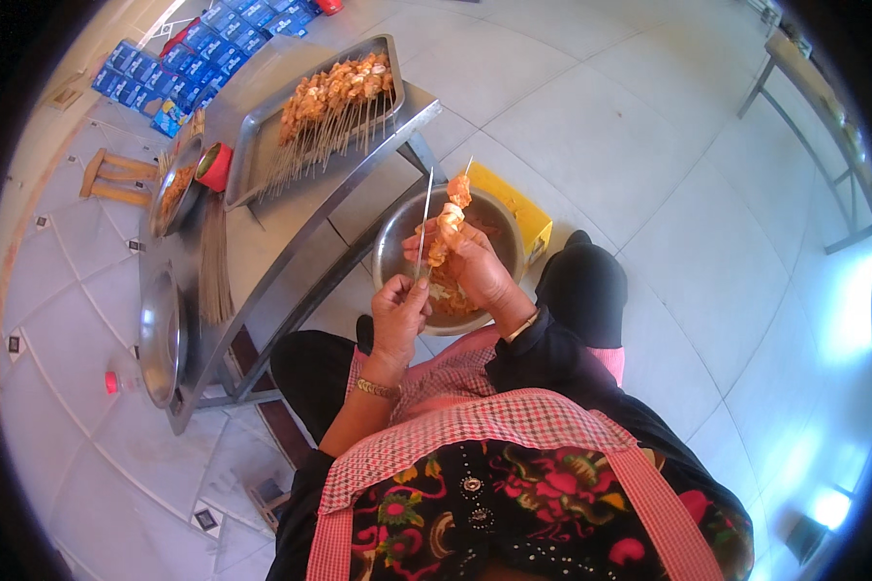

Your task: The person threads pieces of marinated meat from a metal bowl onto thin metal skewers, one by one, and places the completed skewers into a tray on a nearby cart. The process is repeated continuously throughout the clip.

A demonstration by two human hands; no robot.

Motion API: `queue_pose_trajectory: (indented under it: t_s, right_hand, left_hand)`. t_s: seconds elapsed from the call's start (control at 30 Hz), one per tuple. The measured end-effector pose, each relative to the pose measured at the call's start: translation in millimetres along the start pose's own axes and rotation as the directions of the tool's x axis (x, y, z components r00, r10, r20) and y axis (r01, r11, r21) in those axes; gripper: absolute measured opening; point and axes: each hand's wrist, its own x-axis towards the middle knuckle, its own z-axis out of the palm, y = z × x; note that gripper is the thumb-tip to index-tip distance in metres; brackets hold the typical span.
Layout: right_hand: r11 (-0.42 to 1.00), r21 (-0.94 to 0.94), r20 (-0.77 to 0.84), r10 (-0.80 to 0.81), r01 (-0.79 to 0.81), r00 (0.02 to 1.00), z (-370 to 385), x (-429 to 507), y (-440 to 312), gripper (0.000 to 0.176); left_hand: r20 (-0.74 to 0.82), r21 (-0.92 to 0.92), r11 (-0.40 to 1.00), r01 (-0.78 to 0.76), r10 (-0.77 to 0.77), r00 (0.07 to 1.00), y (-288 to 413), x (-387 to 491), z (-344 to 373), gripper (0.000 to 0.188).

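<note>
My left hand [400, 312] grips the lower end of a thin skewer [425, 218] and the base of a second skewer threaded with meat pieces [450, 218]. My right hand [479, 269] is closed around the lower meat pieces, with its fingers against them; the bare tip of that skewer sticks out above. Both hands are over a large metal bowl [509, 210] that holds more orange-coated raw meat [454, 294]. To the upper left, a metal tray [243, 156] carries a row of loaded skewers [338, 91].
The tray stands on a metal table [283, 232] with a bundle of bare skewers [216, 269], a red container [215, 167], a bowl of orange food [178, 192] and an empty-looking metal basin [161, 334]. A yellow box [530, 221] is behind the large bowl; a wooden stool [116, 178] and blue packages [203, 62] lie beyond.
</note>
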Motion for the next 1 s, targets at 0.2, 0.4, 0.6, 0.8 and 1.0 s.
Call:
queue_pose_trajectory:
  t_s: [0.2,0.4,0.6,0.8,1.0]
  right_hand:
    - [0.984,0.128,-0.158,-0.102,0.123,0.982,9.9,2.4,-25.8,0.066]
    - [0.955,0.19,0.107,0.209,-0.226,0.972,13.0,-5.5,25.3,0.063]
    - [0.921,-0.289,-0.07,0.252,-0.261,0.965,4.1,-11.1,19.7,0.063]
    - [0.897,-0.368,-0.258,0.153,-0.244,0.954,-16.2,-5.9,18.5,0.048]
    - [0.931,-0.259,-0.323,0.165,-0.255,0.932,-16.6,-3.8,18.9,0.039]
  left_hand:
    - [-0.005,-0.04,0.999,0.035,-0.035,0.999,-1.0,-0.9,0.3,0.021]
    - [-0.061,-0.038,0.996,-0.075,0.073,0.995,8.8,-1.8,1.5,0.019]
    - [-0.239,-0.012,0.985,-0.17,0.162,0.957,118.5,3.5,-18.1,0.014]
    - [-0.315,0.202,0.939,-0.279,0.332,0.889,203.2,128.2,-63.3,0.009]
    - [-0.447,0.211,0.975,-0.064,0.154,0.881,204.3,235.7,-54.5,0.009]
